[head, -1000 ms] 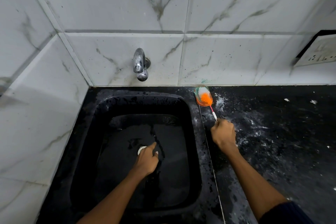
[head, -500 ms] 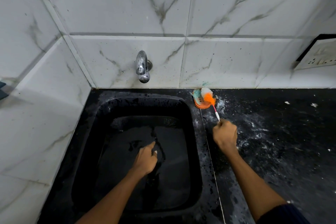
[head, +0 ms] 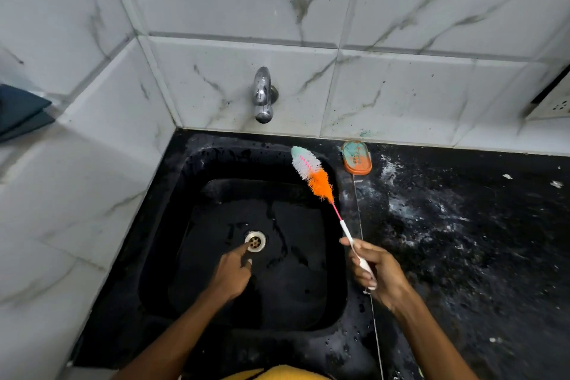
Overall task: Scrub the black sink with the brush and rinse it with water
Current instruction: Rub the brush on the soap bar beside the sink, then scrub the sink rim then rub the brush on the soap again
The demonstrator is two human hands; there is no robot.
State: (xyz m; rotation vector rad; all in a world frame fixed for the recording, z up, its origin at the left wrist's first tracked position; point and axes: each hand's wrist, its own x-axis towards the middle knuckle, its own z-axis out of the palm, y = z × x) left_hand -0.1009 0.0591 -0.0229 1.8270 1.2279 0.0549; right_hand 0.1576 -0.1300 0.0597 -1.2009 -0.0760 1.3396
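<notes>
Right hand (head: 374, 271) grips bottle brush (head: 314, 174) handle; left hand (head: 233, 271) points one finger at drain (head: 255, 241), holds nothing. Push bristles down, rub black sink (head: 185, 256) all over.

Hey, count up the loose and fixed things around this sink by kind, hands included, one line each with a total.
Hands: 2, left hand and right hand
Brush: 1
Soap dish: 1
Tap: 1
Sink: 1
Drain: 1
Wall socket: 1
Total: 8

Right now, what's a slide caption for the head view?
Right hand holds the brush over the black sink; left hand points at the drain.
</notes>
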